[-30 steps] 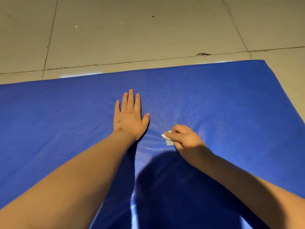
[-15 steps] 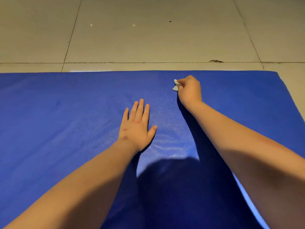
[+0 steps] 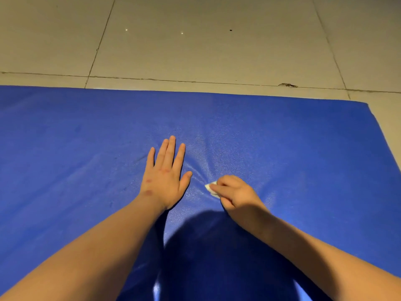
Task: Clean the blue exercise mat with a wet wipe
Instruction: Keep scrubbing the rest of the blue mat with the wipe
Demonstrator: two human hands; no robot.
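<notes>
The blue exercise mat lies flat on the floor and fills most of the view. My left hand rests palm down on the mat, fingers straight and pointing away from me. Just to its right, my right hand grips a small folded white wet wipe and presses it onto the mat. Most of the wipe is hidden under the curled fingers. The mat surface puckers slightly around the wipe.
Beige floor tiles with dark grout lines run beyond the mat's far edge. The mat's right corner shows at the upper right. A dark shadow falls on the mat between my forearms.
My right hand has drawn the wipe back from the mat's far edge toward me, stopping beside my left hand. My left hand has stayed flat in place.
</notes>
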